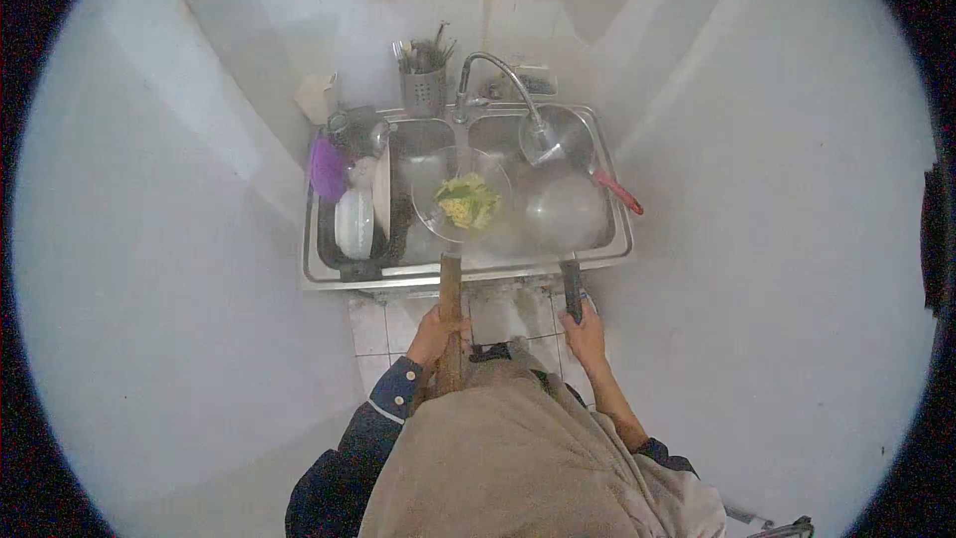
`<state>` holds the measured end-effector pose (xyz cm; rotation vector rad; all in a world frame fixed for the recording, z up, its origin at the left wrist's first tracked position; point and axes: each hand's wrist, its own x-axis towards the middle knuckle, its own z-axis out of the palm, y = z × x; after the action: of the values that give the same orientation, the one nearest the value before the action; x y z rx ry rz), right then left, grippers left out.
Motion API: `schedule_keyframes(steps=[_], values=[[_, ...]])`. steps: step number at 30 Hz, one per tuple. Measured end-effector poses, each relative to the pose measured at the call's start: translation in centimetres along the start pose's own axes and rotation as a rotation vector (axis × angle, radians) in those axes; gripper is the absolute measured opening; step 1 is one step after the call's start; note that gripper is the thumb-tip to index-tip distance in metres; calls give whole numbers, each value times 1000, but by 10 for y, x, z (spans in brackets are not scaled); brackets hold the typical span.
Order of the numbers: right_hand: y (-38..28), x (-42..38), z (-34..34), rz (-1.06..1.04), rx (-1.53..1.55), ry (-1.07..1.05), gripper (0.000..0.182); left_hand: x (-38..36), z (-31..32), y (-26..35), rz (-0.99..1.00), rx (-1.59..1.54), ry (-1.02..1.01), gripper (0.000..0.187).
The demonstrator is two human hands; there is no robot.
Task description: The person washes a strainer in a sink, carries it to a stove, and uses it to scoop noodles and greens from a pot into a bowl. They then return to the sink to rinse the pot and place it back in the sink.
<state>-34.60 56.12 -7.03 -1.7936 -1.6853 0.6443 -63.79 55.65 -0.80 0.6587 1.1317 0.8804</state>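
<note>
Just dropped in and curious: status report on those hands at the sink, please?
Left hand grips wooden-handled strainer of greens over sink. Right hand grips dark-handled pan. Faucet overhead, nothing blocking.

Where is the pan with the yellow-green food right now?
In the head view, the pan with food is held over the sink at centre, its wooden handle in the left hand, left of the faucet.

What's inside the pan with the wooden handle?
The pan, held over the sink by the left hand, holds yellow-green food scraps. The pan bottom beneath them is covered.
</note>
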Motion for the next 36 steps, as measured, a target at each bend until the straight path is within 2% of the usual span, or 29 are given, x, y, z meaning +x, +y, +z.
schedule_keyframes(steps=[3, 6, 9, 12, 15, 17, 20, 23, 26, 27, 30, 33, 36], values=[[-21, 3, -8, -107, -151, 92, 32, 6, -5, -18, -24, -33, -51, 19], [-41, 13, -6, -122, -369, -4, 36, 4, -6, -25, -45, -42, -77, 19], [-65, 37, -14, -1, -327, -124, 34, 1, -2, -32, -47, 15, -128, 17], [-47, 58, -7, -162, -393, -73, 33, -2, 6, -30, -70, 45, -123, 14], [-45, 81, -7, -88, -519, -251, 35, -6, 7, -25, -24, 22, -127, 13], [-48, 71, -2, -123, -469, -225, 36, -4, 6, -25, 45, -61, -187, 13], [-47, 64, -2, -232, -404, -146, 37, -6, 8, -19, -30, 11, -43, 16], [-40, 69, 6, -276, -400, -114, 40, 0, 0, -26, 70, 95, -117, 19], [-33, 76, 10, -229, -421, -120, 45, 3, 1, -31, -55, -63, -77, 20], [-34, 79, 11, -206, -422, -118, 47, 5, -1, -31, -58, -28, -93, 20], [-40, 76, 11, -356, -392, -44, 35, 8, -2, -36, -58, 0, -121, 20], [-52, 77, 8, -239, -380, -95, 40, 12, -3, -38, -24, -39, -121, 19], [-46, 85, 9, -211, -489, -134, 44, 13, 0, -43, -6, -60, -126, 18]])
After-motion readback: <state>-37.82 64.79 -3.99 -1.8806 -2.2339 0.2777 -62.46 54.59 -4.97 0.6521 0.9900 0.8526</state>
